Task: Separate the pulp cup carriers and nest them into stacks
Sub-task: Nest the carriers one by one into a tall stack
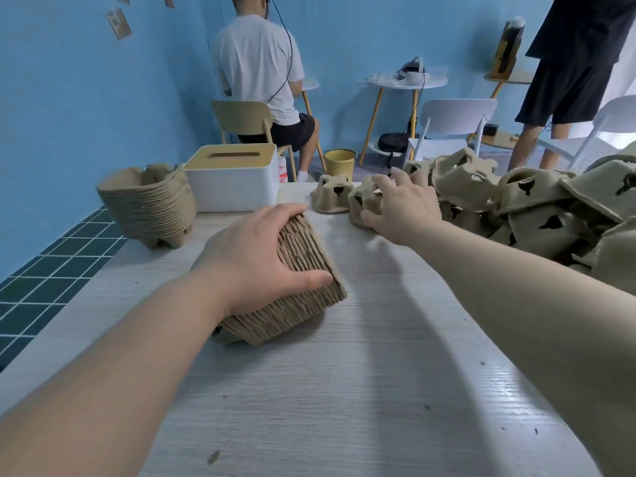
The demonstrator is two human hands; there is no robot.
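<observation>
Head view: left hand [256,256] clamps the nested carrier stack [296,287] steady on the worktop [344,390], while right hand [401,204], fingers spread, closes over a loose carrier [361,203] beside the pile [550,208], likely next to nest.

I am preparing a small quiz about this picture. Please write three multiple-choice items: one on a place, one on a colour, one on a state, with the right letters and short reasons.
1. Where is the tissue box?
A. on the floor
B. at the table's far edge, right of the finished stack
C. on a chair

2. What colour is the bucket on the floor?
A. yellow
B. red
C. black

3. What does the left hand do?
A. hangs idle
B. points at the wall
C. grips a nested stack

Answers:
1 B, it stands beside that stack.
2 A, its wall is yellow.
3 C, thumb and fingers wrap the stack.
</observation>
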